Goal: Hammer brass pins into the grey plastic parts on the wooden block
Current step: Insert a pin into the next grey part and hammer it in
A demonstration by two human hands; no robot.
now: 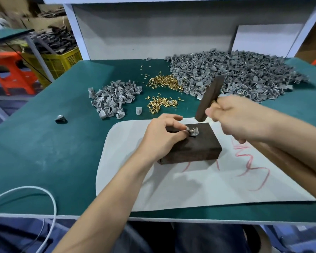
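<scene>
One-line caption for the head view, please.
Left hand pinches a grey plastic part on the wooden block while the right hand holds a hammer over it.

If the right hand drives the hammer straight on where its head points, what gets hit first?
Probably the brass pin in the grey plastic part that the left hand pinches on the wooden block; depth unclear.

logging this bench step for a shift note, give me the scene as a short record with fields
left hand: pinches a grey part on the wooden block
right hand: grips the hammer, head up above the block's far edge
block: lies on a white sheet on the green table
pins: two loose heaps beyond the sheet
spare parts: big pile far right, smaller pile far left
</scene>
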